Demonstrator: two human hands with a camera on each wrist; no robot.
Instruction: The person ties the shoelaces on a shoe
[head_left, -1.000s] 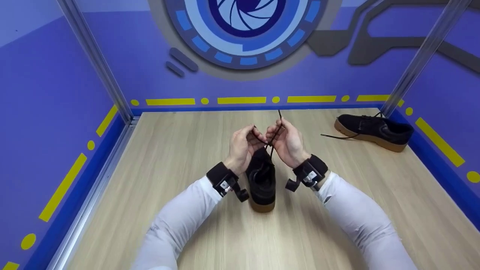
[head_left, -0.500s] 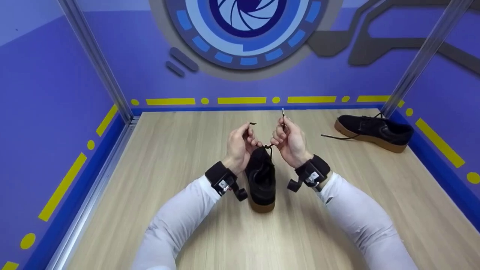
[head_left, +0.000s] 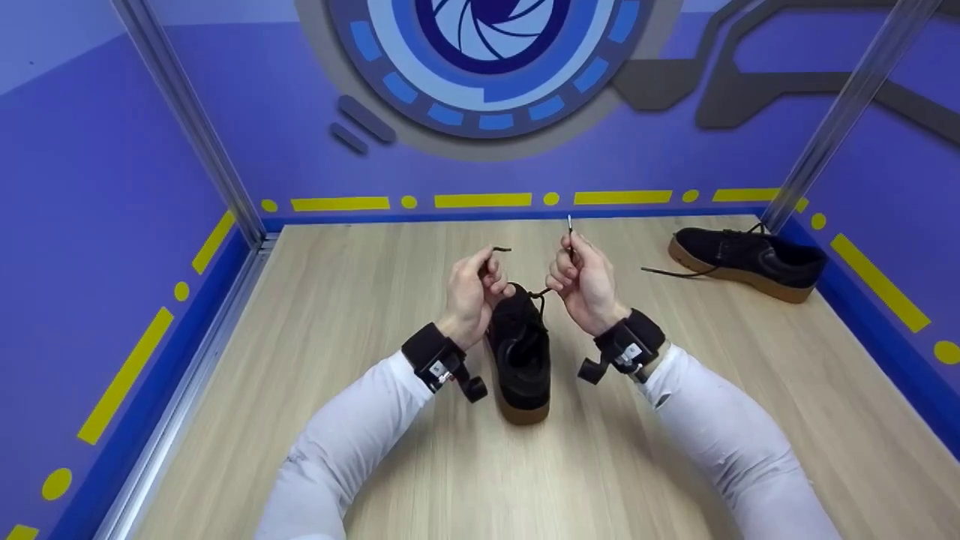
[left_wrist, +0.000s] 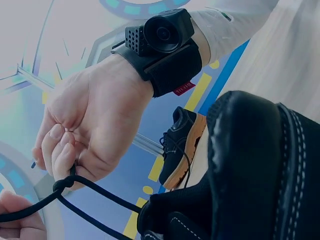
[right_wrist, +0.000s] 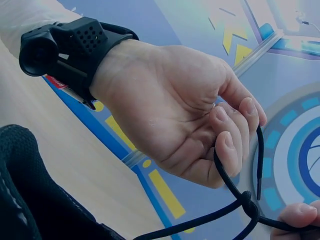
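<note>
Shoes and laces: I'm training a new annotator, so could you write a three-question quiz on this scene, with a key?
1. Multiple choice: where does the far shoe lie in the head view?
A) Bottom left
B) Upper right side
C) Directly under the hands

2. True or false: the left hand and the right hand each grip part of the lace of the near shoe.

3. Fill in the missing word: between the two hands, the lace is crossed into a small (blank).

Key:
1. B
2. True
3. knot
</note>
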